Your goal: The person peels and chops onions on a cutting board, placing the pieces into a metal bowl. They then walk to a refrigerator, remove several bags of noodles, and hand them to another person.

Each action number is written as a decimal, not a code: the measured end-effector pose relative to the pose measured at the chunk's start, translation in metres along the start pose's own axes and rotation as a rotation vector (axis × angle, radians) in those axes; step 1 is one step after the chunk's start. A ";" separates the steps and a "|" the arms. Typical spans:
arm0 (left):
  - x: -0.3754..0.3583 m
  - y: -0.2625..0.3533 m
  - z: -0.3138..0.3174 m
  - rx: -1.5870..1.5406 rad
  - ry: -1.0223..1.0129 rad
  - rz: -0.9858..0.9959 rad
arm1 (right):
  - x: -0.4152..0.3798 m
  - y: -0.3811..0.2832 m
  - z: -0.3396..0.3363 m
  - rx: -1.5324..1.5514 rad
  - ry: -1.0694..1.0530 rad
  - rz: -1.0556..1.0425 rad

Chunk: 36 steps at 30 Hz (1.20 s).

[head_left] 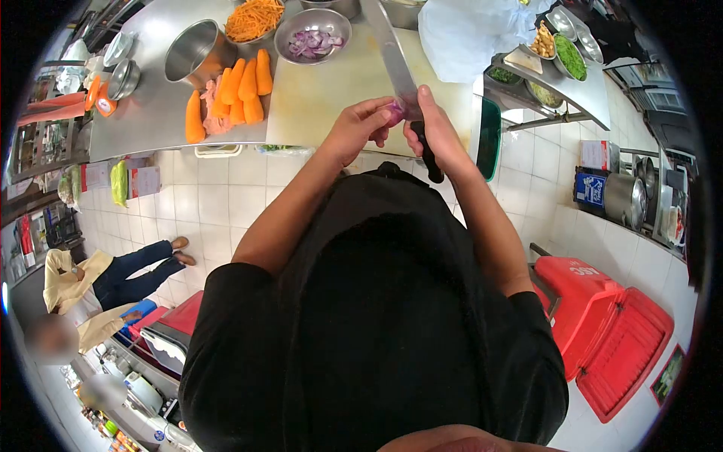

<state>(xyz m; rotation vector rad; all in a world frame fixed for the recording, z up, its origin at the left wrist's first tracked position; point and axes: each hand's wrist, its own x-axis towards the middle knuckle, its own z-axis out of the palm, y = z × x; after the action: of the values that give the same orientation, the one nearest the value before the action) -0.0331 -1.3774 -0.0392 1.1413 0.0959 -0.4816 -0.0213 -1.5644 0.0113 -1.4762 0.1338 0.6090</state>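
Note:
My left hand (358, 128) pinches a small purple shallot (395, 113) between thumb and fingers, above the near edge of a pale cutting board (324, 90). Wrapped round the black handle of a large kitchen knife (393, 56) is my right hand (437, 128), its thumb along the top. The blade points away from me, its base beside the shallot; whether it touches cannot be made out. A metal bowl (343, 22) with cut purple shallot pieces (310, 44) stands at the board's far left.
Peeled carrots (245, 87), a deep steel pot (188, 56) and a bowl of shredded carrot (254, 19) stand left. A white plastic bag (456, 41) lies to the right. Red cooler (576, 301) stands behind me at right; a person (113, 282) is at far left.

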 end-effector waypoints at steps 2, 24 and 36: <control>-0.002 -0.005 -0.005 0.094 -0.009 0.026 | 0.000 -0.008 0.004 -0.042 0.016 0.059; 0.006 -0.007 -0.021 0.199 0.098 0.145 | 0.015 -0.003 0.008 -0.247 -0.077 0.059; 0.003 -0.003 -0.032 0.236 0.095 0.123 | 0.035 0.011 0.008 -0.192 -0.058 0.044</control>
<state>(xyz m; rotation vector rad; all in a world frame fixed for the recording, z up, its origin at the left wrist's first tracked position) -0.0266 -1.3511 -0.0558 1.3927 0.0514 -0.3352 0.0008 -1.5469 -0.0131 -1.6429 0.0638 0.7156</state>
